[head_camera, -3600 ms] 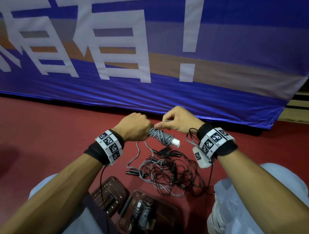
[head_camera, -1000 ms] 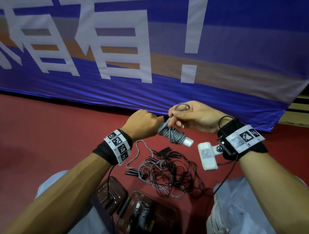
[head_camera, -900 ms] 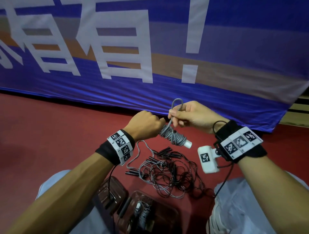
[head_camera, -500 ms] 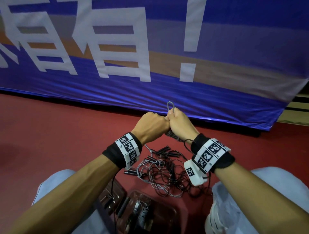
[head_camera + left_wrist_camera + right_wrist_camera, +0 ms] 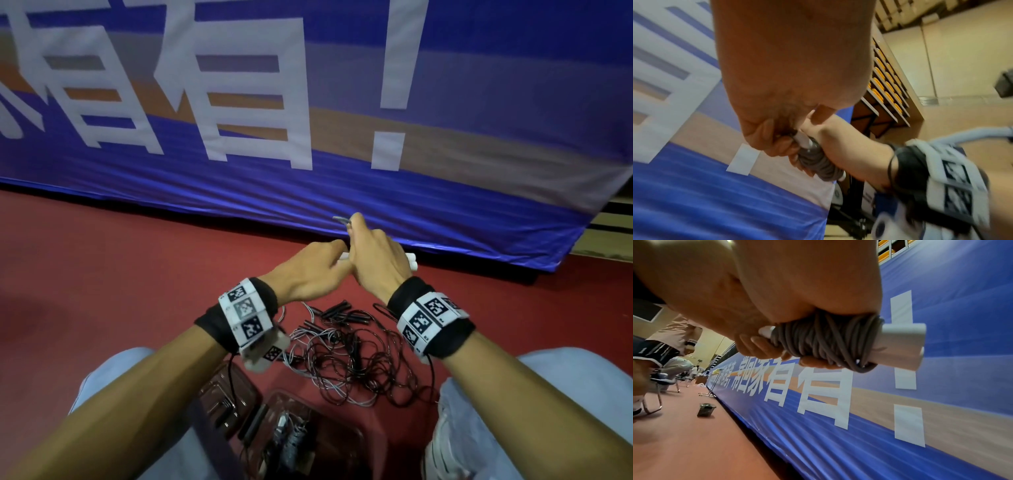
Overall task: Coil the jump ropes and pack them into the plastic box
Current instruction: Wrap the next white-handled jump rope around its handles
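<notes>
From the head camera, both hands meet in front of the blue banner (image 5: 342, 192), above the red floor (image 5: 102, 274). The right hand (image 5: 373, 263) is clenched around the wound jump rope (image 5: 411, 261), whose white handle ends poke out on either side of the fist; a small grey loop of cord (image 5: 340, 219) sticks up past its fingertips. The left hand (image 5: 308, 274) closes on the near handle end, touching the right hand. Below the wrists a tangle of loose ropes (image 5: 349, 356) with black handles lies on the floor. Nearer the knees sits the plastic box (image 5: 356, 435) — dark and see-through, with a couple of wound ropes in it — and its lid (image 5: 246, 387) lies just to the left.

From the left wrist, the left hand (image 5: 777, 113) has its fingers curled over the white handle tip, the grey coil (image 5: 818, 164) just beyond, pressed against the right hand (image 5: 849, 146). Much is blurred.

From the right wrist, the right hand (image 5: 787, 305) grasps the bundle (image 5: 824, 340) from above — grey cord wrapped many times around two white handles (image 5: 900, 344) lying side by side, fingertips curled under the coil.
</notes>
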The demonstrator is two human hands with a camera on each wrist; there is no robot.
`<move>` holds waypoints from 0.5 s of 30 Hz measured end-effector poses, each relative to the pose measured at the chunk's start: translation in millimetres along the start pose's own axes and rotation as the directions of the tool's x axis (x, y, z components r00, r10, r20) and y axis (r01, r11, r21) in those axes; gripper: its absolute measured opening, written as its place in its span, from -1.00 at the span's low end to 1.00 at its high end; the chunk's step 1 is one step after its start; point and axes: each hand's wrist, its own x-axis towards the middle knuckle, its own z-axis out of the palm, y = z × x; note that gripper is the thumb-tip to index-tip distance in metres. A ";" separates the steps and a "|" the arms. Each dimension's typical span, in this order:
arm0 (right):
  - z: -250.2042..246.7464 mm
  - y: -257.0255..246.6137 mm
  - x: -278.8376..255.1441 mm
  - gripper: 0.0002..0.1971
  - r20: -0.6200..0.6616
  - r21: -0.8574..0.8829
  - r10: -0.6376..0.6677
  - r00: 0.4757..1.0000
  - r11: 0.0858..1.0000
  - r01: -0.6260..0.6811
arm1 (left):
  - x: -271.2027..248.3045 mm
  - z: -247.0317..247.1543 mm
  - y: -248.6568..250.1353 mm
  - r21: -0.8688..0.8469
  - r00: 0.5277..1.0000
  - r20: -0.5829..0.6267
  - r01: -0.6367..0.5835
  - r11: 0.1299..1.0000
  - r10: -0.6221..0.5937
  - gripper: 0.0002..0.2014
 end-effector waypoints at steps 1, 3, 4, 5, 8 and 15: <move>2.4 -0.9 -0.7 -0.89 -0.014 -0.037 -0.032 0.999 0.999 0.032 | 1.6 -5.9 -2.5 -0.093 0.999 0.011 0.040 0.995 -0.039 -0.64; 6.1 -3.7 -1.0 -0.91 -0.054 -0.104 -0.077 0.996 0.992 0.071 | 4.7 -13.2 -10.4 -0.268 0.995 0.013 0.103 0.958 -0.103 -0.63; 7.1 -4.9 -0.8 -0.93 -0.068 -0.131 -0.094 0.993 0.988 0.084 | 4.9 -15.0 -13.0 -0.355 0.991 0.024 0.129 0.926 -0.129 -0.65; 7.6 -5.1 -0.3 -0.94 -0.076 -0.153 -0.116 0.990 0.983 0.104 | 4.9 -15.8 -15.7 -0.433 0.988 0.048 0.153 0.888 -0.147 -0.67; 7.4 -4.1 -0.3 -0.93 -0.097 -0.213 -0.176 0.980 0.965 0.152 | 3.4 -20.1 -23.7 -0.617 0.972 0.164 0.235 0.751 -0.169 -0.72; 1.9 -11.7 -4.9 -0.69 -0.127 -0.160 -0.280 0.952 0.952 0.259 | -2.1 -34.8 -30.3 -0.812 0.861 0.435 0.501 0.300 -0.263 -0.80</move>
